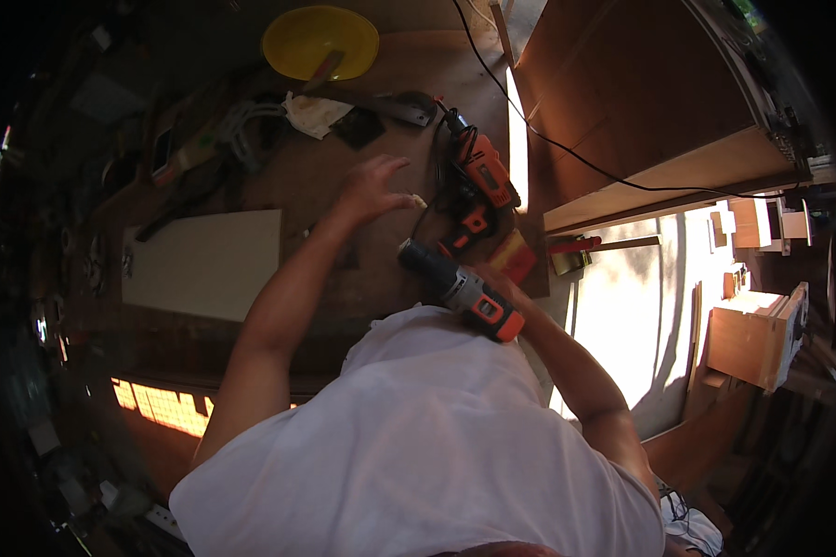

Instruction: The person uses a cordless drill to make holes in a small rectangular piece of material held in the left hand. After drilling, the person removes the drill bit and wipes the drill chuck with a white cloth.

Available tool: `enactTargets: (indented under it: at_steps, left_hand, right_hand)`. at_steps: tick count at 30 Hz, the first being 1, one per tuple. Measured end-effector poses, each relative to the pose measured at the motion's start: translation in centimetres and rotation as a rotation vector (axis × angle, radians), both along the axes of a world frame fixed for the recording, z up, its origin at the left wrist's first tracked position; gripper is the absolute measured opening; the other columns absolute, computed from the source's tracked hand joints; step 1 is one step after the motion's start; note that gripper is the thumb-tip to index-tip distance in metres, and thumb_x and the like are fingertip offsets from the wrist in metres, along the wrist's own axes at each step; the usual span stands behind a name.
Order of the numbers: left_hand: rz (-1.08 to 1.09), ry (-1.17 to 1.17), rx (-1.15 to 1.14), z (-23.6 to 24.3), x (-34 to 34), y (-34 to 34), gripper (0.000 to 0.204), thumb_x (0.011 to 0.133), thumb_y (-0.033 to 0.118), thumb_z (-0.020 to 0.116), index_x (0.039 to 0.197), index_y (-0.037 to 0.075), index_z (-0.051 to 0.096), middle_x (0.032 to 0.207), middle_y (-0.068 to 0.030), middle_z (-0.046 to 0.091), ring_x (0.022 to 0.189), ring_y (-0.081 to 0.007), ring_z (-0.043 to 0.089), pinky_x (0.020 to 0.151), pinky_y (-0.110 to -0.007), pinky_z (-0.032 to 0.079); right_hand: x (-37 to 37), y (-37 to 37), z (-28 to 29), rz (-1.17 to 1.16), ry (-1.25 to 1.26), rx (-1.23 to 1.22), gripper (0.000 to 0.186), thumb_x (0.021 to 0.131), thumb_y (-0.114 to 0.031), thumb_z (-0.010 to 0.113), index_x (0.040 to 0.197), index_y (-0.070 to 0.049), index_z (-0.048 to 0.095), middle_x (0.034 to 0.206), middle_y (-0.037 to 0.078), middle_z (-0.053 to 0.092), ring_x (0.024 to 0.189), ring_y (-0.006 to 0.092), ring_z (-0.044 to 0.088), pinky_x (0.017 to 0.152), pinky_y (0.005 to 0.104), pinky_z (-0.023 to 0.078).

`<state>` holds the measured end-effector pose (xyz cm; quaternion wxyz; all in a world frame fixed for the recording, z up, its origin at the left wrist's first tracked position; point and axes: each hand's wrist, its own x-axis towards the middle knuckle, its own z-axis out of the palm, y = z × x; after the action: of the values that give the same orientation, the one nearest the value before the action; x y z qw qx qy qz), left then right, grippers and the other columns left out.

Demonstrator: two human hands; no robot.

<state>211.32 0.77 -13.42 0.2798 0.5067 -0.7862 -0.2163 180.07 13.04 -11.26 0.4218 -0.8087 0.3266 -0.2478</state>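
Observation:
My right hand (495,280) grips a black-and-orange cordless drill (464,295), held low in front of my white shirt with its nose toward the upper left. My left hand (370,193) reaches over the brown workbench (353,251), fingers curved and apart. A small pale thing (418,201), too small to name, is at its thumb tip. Right of that hand lie another orange-and-black power tool (483,172) with a dark cord, a second orange-and-black piece (464,230) and a red-and-yellow object (514,255) partly behind my right hand.
A yellow bowl-like object (302,37), a white cloth (313,116) and scattered tools sit at the back. A pale board (200,265) lies at the left. At right stand a wooden cabinet (622,102) with a cable across it, a sunlit floor (622,306) and wooden boxes (743,339).

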Motion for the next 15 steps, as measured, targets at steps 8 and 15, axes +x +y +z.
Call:
enactTargets:
  at_steps: [8, 15]
  left_hand:
    - [-0.090, -0.095, -0.112, 3.0, -3.4, -1.1, 0.081, 0.056, 0.044, 0.085, 0.126, 0.012, 0.059, 0.125, -0.0131, 0.057, 0.119, -0.0313, 0.053, 0.102, -0.045, 0.040]
    - [-0.250, -0.192, -0.222, 7.9, -6.1, -2.4, 0.081, 0.052, 0.037, 0.087, 0.125, 0.014, 0.059, 0.123, -0.0076, 0.058, 0.119, -0.0263, 0.053, 0.102, -0.044, 0.039]
  right_hand:
    - [-2.9, -2.5, 4.1, -0.105, 0.073, 0.038, 0.031, 0.082, -0.008, 0.063, 0.113, -0.004, 0.064, 0.094, 0.010, 0.066, 0.086, 0.0234, 0.064, 0.076, 0.0347, 0.051]
    - [1.0, -11.0, 9.9, -0.347, 0.114, 0.094, 0.020, 0.085, -0.010, 0.066, 0.104, -0.002, 0.067, 0.088, 0.009, 0.065, 0.080, 0.0158, 0.062, 0.072, 0.0303, 0.049]
